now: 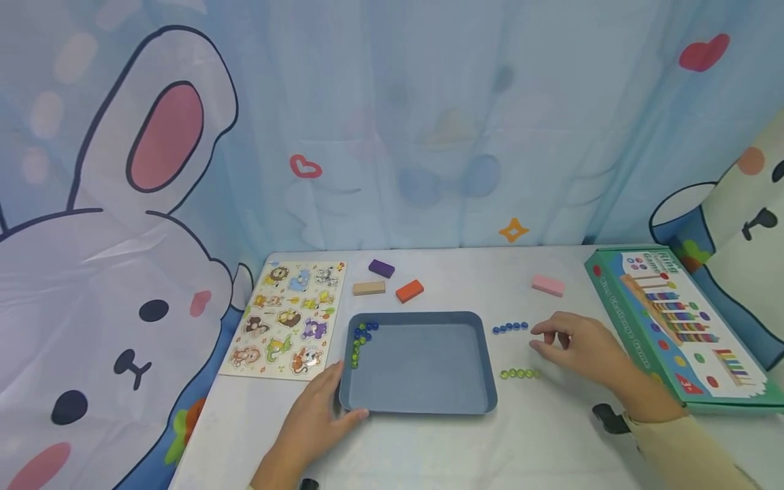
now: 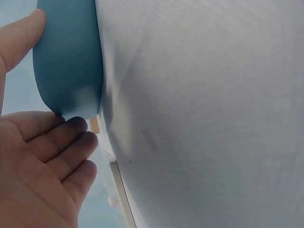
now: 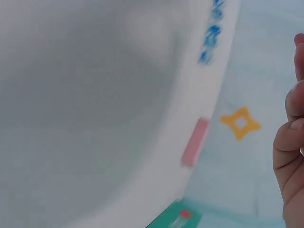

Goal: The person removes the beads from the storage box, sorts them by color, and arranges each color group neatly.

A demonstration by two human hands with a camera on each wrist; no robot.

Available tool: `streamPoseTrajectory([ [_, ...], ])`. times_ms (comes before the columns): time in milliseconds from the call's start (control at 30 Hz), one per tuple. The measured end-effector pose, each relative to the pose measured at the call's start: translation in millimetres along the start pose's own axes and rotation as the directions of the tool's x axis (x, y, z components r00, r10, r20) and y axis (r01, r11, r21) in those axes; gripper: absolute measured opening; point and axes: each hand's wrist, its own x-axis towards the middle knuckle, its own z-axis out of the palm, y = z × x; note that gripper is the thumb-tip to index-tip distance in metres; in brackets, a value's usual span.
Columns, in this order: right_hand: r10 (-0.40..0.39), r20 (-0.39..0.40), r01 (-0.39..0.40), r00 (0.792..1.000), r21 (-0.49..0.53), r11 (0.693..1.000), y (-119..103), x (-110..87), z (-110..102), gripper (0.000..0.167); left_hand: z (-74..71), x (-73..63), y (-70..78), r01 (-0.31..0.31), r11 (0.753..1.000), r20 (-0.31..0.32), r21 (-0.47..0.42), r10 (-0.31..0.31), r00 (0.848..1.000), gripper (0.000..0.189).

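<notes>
My left hand point(image 1: 312, 415) rests at the near left corner of a blue-grey tray point(image 1: 422, 408). Its thumb touches the front wall and its fingers lie along the left side; the left wrist view shows them fairly straight against the tray point(image 2: 71, 57). Inside the tray, small blue and green beads point(image 1: 361, 340) lie in the far left corner. Over the table right of the tray, my right hand point(image 1: 582, 347) has loosely bent fingers, thumb and index apart, with nothing visible between them. Just left of its fingertips is a row of blue beads point(image 1: 510, 328); a row of green beads point(image 1: 519, 373) lies nearer me.
An animal puzzle board point(image 1: 284, 320) lies left of the tray. Behind it are purple point(image 1: 382, 268), tan point(image 1: 369, 288) and orange point(image 1: 410, 291) blocks. A pink block point(image 1: 548, 285) lies at the back right, near a green game box point(image 1: 686, 327). A printed curtain point(image 1: 392, 136) hangs behind.
</notes>
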Motion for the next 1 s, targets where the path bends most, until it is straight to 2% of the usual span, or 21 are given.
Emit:
streamPoseTrajectory([
  [233, -0.108, -0.02, 0.109, 0.994, 0.055, 0.993, -30, 35.9, 17, 0.019, 1.4, 2.0, -0.3, -0.012, 1.0, -0.007, -0.001, 0.012, 1.0, 0.107],
  [400, -0.169, 0.008, 0.168, 0.986, 0.089, 0.982, -61, 64.0, 33, 0.018, 3.3, 1.9, -0.5, -0.002, 1.0, 0.003, 0.003, 0.002, 1.0, 0.108],
  [567, -0.2, 0.079, 0.194, 0.977, 0.081, 0.978, -97, 89.3, 55, 0.017, 5.0, 2.0, -1.5, 0.003, 1.0, 0.012, 0.004, -0.003, 1.0, 0.109],
  [700, -0.247, 0.151, 0.241, 0.957, 0.059, 0.969, -124, 105.5, 76, 0.015, 3.8, 1.1, -0.1, 0.006, 1.0, 0.01, 0.006, -0.006, 1.0, 0.109],
  [900, -0.316, 0.279, 0.307, 0.907, 0.076, 0.949, -159, 125.0, 108, 0.02, -3.0, -0.2, 5.6, 0.002, 1.0, -0.002, -0.005, -0.002, 1.0, 0.107],
  [1000, -0.338, 0.314, 0.324, 0.887, 0.097, 0.941, -171, 131.3, 122, 0.022, -5.3, 0.0, 7.5, -0.01, 1.0, -0.007, -0.007, 0.01, 1.0, 0.106],
])
